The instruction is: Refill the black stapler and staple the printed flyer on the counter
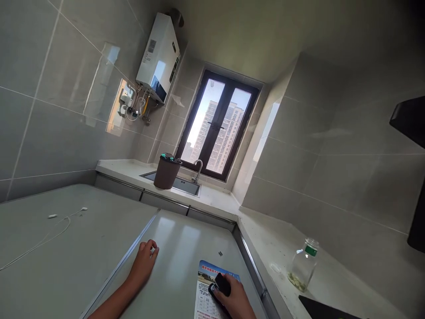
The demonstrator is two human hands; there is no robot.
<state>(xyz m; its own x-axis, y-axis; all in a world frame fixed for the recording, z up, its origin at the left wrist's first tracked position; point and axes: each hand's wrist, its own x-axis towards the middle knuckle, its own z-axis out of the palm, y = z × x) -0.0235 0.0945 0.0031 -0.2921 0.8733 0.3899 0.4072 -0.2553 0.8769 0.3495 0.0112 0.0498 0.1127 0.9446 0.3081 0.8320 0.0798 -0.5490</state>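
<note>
My right hand is wrapped round a black stapler, which rests over a printed leaflet on the table. Blue sky and red characters show at the leaflet's top; its lower part has text and a grid. The hand and stapler hide much of its right side. My left hand is at the pale table, left of the leaflet, its fingers loosely bent and a gap beside the thumb. Nothing shows in it. Just beyond the leaflet lies a small dark strip, too small to name surely.
A white cable lies on the table's left part. Past the table, a brown bucket stands at the sink. On the right counter are a glass jar with pale pieces inside and a black panel.
</note>
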